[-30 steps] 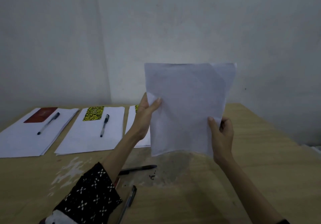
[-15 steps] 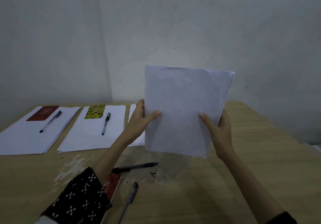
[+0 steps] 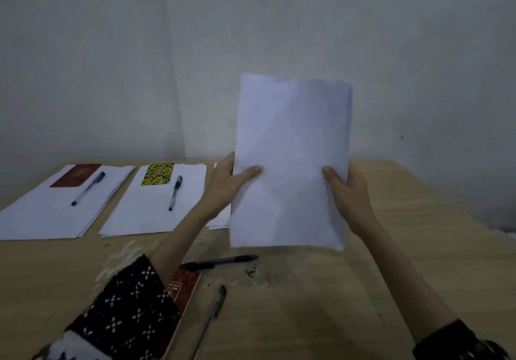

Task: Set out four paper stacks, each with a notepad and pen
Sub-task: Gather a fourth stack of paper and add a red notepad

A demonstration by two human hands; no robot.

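I hold a white paper stack [image 3: 291,161] upright above the wooden table [image 3: 418,248]. My left hand [image 3: 227,185] grips its left edge and my right hand [image 3: 347,189] grips its right edge, thumbs on the front. At the far left lies a paper stack [image 3: 50,214] with a red notepad [image 3: 76,175] and a pen [image 3: 88,188] on it. Beside it a second stack [image 3: 148,214] carries a yellow patterned notepad [image 3: 158,174] and a pen [image 3: 175,192]. A third stack [image 3: 220,220] is mostly hidden behind my left hand.
Two loose pens lie near me on the table, one [image 3: 223,261] under the held paper and one [image 3: 210,319] closer to me. A red notepad [image 3: 184,290] is partly under my left sleeve. A grey wall stands behind the table.
The held stack has turned more upright and squared up, its top edge rising. Both hands have shifted a little along its sides.
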